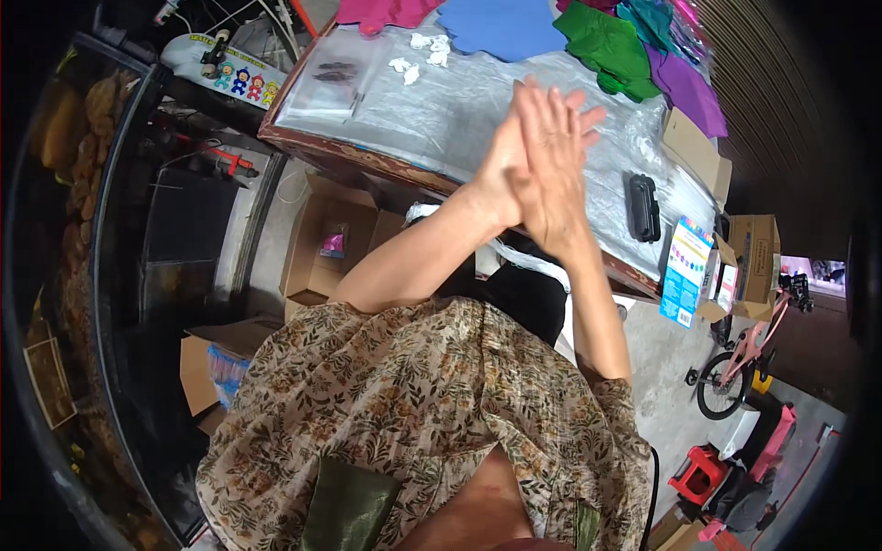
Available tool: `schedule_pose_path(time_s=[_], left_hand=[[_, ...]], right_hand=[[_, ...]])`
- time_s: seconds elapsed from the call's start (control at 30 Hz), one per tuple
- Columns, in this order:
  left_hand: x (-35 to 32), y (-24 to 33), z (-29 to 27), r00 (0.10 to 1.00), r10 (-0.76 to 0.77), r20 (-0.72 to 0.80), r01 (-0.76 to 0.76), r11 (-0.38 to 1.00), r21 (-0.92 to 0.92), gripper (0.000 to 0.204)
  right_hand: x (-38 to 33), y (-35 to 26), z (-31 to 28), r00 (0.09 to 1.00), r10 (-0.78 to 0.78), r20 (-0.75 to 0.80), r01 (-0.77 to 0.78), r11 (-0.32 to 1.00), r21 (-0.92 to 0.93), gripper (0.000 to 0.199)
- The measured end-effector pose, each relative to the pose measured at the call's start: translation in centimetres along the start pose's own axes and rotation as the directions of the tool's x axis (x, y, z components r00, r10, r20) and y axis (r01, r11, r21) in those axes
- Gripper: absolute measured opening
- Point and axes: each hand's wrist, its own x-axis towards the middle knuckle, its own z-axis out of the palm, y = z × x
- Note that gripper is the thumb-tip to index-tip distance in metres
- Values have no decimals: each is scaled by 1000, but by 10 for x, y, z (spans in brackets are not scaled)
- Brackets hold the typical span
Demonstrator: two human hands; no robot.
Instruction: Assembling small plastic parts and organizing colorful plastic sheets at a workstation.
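My left hand (502, 167) and my right hand (557, 188) are pressed palm to palm above the table, crossing slightly. Both have their fingers stretched out, and some fingertips spread past the right hand's edge. No object shows between them, though the palms themselves are hidden. Beneath the hands is a table (413, 119) covered in clear plastic sheeting. On it, past my left hand, are several small white cut-out pieces (432, 46) and a clear plastic bag (333, 78) with something dark in it. A black oblong case (644, 208) lies to the right of my hands.
Blue (501, 28), green (606, 50) and purple (684, 92) sheets lie along the table's far side. A blue and white printed box (686, 271) stands at its right edge. Open cardboard boxes (335, 234) sit on the floor at left; a pink bicycle (735, 363) stands right.
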Motion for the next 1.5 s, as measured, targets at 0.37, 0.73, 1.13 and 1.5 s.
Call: schedule_pose_path(time_s=[0.37, 0.73, 1.13, 1.5], left_hand=[[-13, -20, -5, 994, -23, -107, 24, 1000, 4, 84], [0, -8, -36, 937, 258, -235, -195, 946, 260, 43], [-5, 11, -18, 886, 47, -461, -105, 989, -101, 45], [48, 180, -164, 882, 416, 219, -54, -372, 927, 24]], right_hand=[[15, 10, 11, 978, 183, -98, -148, 947, 285, 89], [34, -3, 35, 953, 149, -262, -19, 897, 441, 83], [56, 15, 61, 971, 49, -233, 41, 930, 364, 66], [98, 93, 113, 990, 136, -32, -137, 990, -20, 23]])
